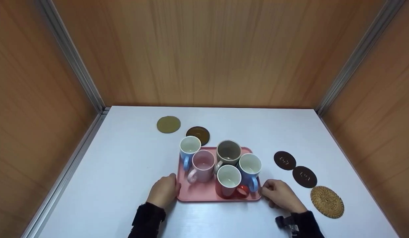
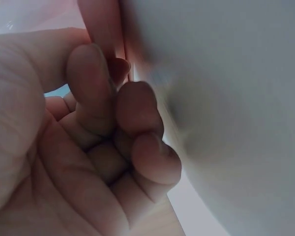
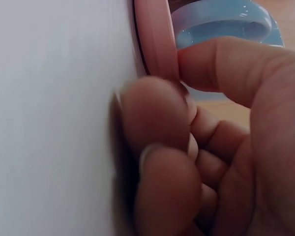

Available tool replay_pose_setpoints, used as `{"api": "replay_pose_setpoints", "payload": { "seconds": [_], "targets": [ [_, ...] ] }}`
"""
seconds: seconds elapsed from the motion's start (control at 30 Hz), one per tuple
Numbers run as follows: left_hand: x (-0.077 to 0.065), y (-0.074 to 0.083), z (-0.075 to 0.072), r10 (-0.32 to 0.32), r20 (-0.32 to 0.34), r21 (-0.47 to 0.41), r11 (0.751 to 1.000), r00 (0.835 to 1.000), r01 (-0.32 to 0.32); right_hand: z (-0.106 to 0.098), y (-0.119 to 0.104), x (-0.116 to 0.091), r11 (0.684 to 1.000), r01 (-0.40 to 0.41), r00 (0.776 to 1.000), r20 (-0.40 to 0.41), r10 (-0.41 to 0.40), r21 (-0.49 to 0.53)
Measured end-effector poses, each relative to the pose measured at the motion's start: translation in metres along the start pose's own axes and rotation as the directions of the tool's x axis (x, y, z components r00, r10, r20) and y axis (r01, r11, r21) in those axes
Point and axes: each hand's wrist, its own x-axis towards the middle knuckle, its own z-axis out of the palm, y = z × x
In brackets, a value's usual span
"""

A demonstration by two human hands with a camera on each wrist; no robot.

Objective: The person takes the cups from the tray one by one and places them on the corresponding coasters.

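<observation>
A pink tray (image 1: pixel 201 193) carries several mugs. At its left edge, my left hand (image 1: pixel 163 190) pinches the rim between thumb and curled fingers; the left wrist view shows this tray rim (image 2: pixel 102 24) close up. My right hand (image 1: pixel 281 195) pinches the right front corner, fingertips curled low by the white table in the right wrist view. On the tray are a blue mug (image 1: pixel 186 158) at back left, a pink mug (image 1: pixel 204 173), a grey mug (image 1: pixel 224 161), another blue mug (image 1: pixel 248 178) at right, and a red mug (image 1: pixel 227 192) with white interior in front.
Behind the tray lie an olive coaster (image 1: pixel 168 124) and a brown coaster (image 1: pixel 198 132), partly hidden by the back left mug. To the right are two dark coasters (image 1: pixel 284 160) and a woven coaster (image 1: pixel 327 202). Wooden panels (image 1: pixel 211 56) enclose the white table (image 1: pixel 118 158).
</observation>
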Motion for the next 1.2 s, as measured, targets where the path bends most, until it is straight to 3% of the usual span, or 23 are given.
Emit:
{"api": "replay_pose_setpoints", "payload": {
  "seconds": [0.13, 0.23, 0.33, 0.43, 0.6, 0.77, 1.03, 1.2],
  "targets": [
    [0.000, -0.001, -0.001, -0.013, 0.020, -0.025, 1.000, 1.000, 0.014, -0.010, -0.003, 0.001, 1.000, -0.003, 0.990, -0.138, 0.000, -0.025],
    [-0.001, -0.002, -0.003, 0.003, 0.012, -0.019, 1.000, 1.000, -0.002, -0.025, -0.003, 0.004, 0.989, 0.027, 0.961, -0.268, -0.066, -0.147],
    [-0.001, -0.003, -0.003, 0.018, -0.003, -0.012, 1.000, 1.000, -0.018, -0.040, 0.000, 0.011, 0.953, 0.045, 0.938, -0.317, -0.144, -0.299],
    [-0.002, -0.004, -0.003, 0.025, -0.007, -0.018, 1.000, 1.000, -0.025, -0.050, 0.007, 0.022, 0.907, 0.033, 0.941, -0.293, -0.169, -0.419],
    [-0.004, -0.005, -0.002, 0.061, -0.025, -0.007, 0.998, 0.998, -0.061, -0.057, 0.013, 0.039, 0.844, 0.033, 0.970, -0.188, -0.157, -0.535],
    [-0.003, -0.005, -0.003, 0.066, -0.037, -0.008, 0.998, 0.997, -0.066, -0.065, 0.001, 0.059, 0.842, 0.092, 0.985, -0.074, -0.154, -0.531],
    [-0.002, -0.004, -0.006, 0.000, 0.019, -0.075, 0.997, 1.000, 0.002, -0.077, -0.019, 0.096, 0.828, 0.191, 0.981, 0.068, -0.182, -0.527],
    [-0.002, -0.004, -0.004, -0.005, 0.032, -0.077, 0.997, 0.999, 0.008, -0.074, -0.032, 0.118, 0.808, 0.229, 0.973, 0.124, -0.193, -0.542]
  ]
}}
